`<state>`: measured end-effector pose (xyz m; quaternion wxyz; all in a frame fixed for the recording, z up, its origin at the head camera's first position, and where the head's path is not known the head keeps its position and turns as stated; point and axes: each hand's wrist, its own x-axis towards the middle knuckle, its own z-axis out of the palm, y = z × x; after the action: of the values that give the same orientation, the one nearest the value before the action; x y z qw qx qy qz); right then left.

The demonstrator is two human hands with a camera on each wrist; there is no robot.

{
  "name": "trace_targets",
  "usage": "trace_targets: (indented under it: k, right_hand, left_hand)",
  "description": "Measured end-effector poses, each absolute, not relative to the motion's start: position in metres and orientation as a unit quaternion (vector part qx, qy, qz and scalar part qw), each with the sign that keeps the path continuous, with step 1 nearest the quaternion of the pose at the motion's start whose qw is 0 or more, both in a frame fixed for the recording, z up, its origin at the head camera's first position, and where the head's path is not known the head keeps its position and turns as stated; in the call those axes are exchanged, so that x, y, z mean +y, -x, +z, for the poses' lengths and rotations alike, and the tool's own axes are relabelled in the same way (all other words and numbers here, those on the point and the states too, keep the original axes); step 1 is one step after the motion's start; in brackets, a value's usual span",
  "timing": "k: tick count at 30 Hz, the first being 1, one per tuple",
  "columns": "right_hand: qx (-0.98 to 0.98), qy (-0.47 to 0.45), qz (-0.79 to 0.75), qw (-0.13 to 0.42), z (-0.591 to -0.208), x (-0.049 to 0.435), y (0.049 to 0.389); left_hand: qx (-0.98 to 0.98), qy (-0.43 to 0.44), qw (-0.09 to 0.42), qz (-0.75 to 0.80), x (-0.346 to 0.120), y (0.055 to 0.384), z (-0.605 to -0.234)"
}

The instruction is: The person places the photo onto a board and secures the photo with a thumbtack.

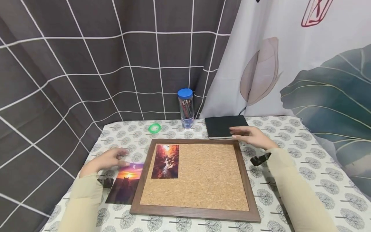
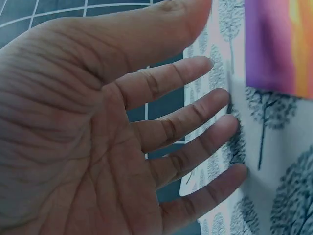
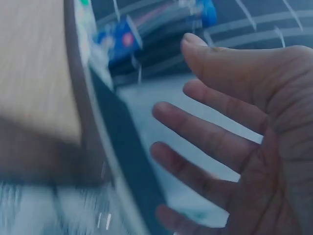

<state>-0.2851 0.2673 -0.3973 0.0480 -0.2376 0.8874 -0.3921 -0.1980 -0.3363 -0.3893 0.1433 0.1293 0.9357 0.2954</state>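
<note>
My left hand (image 1: 108,158) hovers at the left by the top edge of a sunset photo (image 1: 127,183), its fingers loosely spread with nothing between them in the left wrist view. That photo lies on the cloth, beside the left side of a wood-framed cork board (image 1: 208,177). On the board's upper left is another photo, of a stream in a red forest (image 1: 166,161). My right hand (image 1: 252,137) is over the right front corner of a black notebook (image 1: 224,125), fingers apart and holding nothing in the right wrist view.
A clear tube of pencils with a blue lid (image 1: 186,108) stands at the back of the table. Left of it lies a green roll of tape (image 1: 154,128). The tree-print tablecloth (image 1: 307,174) reaches back to a dark grid curtain (image 1: 139,58) and a white leaf-print one.
</note>
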Motion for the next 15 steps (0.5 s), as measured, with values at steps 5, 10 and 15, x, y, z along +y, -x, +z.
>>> trace_targets:
  k: [5, 10, 15]
  right_hand:
    - [0.908, 0.182, -0.377, 0.017, -0.428, 0.299, 0.28]
    - [0.91, 0.164, -0.38, -0.001, -0.457, 0.312, 0.28]
    - [0.908, 0.186, -0.374, -0.029, -0.467, 0.316, 0.283]
  left_hand:
    - [0.935, -0.131, 0.153, 0.293, -0.33, 0.199, -0.396]
    - [0.929, -0.13, 0.163, 0.307, -0.325, 0.198, -0.402]
    - [0.923, -0.15, 0.16, 0.317, -0.321, 0.2, -0.404]
